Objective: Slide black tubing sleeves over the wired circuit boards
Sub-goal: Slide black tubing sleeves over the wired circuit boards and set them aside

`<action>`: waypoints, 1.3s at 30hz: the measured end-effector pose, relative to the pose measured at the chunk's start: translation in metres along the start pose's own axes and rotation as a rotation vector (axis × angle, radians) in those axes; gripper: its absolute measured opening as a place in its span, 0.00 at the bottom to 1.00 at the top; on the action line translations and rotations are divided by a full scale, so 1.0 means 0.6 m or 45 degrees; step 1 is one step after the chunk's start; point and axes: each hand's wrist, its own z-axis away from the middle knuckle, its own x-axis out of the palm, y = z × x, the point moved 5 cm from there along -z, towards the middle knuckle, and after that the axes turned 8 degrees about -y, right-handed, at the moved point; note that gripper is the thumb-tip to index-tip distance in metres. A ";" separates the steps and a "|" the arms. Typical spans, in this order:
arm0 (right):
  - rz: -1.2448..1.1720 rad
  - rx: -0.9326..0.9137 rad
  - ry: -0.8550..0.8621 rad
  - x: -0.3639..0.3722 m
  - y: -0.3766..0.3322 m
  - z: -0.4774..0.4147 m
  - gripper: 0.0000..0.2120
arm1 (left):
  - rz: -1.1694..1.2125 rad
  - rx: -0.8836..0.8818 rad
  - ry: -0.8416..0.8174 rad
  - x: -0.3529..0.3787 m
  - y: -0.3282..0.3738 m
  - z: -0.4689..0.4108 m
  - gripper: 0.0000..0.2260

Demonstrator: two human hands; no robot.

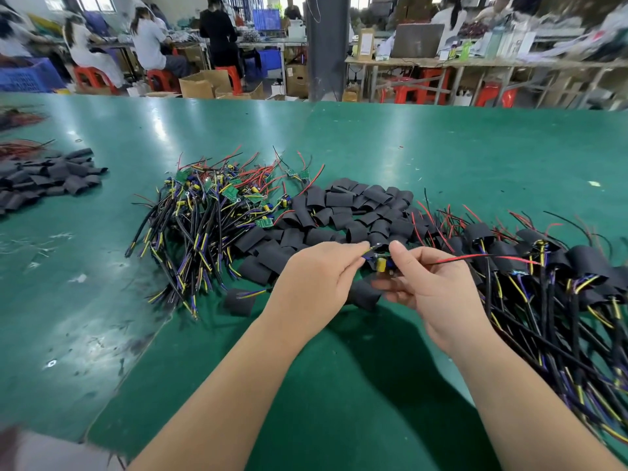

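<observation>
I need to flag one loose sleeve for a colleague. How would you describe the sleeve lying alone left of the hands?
On the green table, find the left hand. Just left of it lies one sleeve, apart from the pile; only it has yellow and blue wires poking out.

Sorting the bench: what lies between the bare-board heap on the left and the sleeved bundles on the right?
In the head view, a pile of loose black sleeves lies between the bare boards and the sleeved bundles.
</observation>
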 end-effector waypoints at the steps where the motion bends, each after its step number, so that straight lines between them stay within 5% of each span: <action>1: 0.009 0.034 0.017 -0.002 0.002 0.000 0.14 | 0.008 0.033 -0.014 0.000 0.003 -0.002 0.10; 7: -0.077 0.187 0.038 -0.011 0.008 -0.001 0.11 | 0.180 0.116 -0.005 0.000 0.006 -0.009 0.05; 15: -0.158 0.188 -0.055 0.010 0.011 0.003 0.11 | 0.387 -0.096 0.202 -0.004 -0.009 0.007 0.03; 25: 0.146 -0.104 -0.126 0.010 0.001 0.005 0.11 | 0.427 -0.263 -0.045 0.008 -0.025 0.017 0.01; 30: 0.182 -0.136 -0.169 0.016 0.005 0.004 0.02 | 0.188 -0.284 -0.180 0.015 -0.024 0.012 0.08; 33: -0.021 -0.085 -0.398 0.032 0.009 -0.001 0.22 | -0.020 -0.285 0.006 -0.011 -0.023 0.014 0.08; 35: 0.182 -0.019 -0.556 0.053 0.011 -0.008 0.29 | -0.058 -0.279 0.213 -0.036 -0.025 0.019 0.09; 39: 1.164 -0.286 -0.417 0.103 0.015 -0.045 0.13 | -0.077 -0.259 0.421 -0.056 -0.032 0.025 0.09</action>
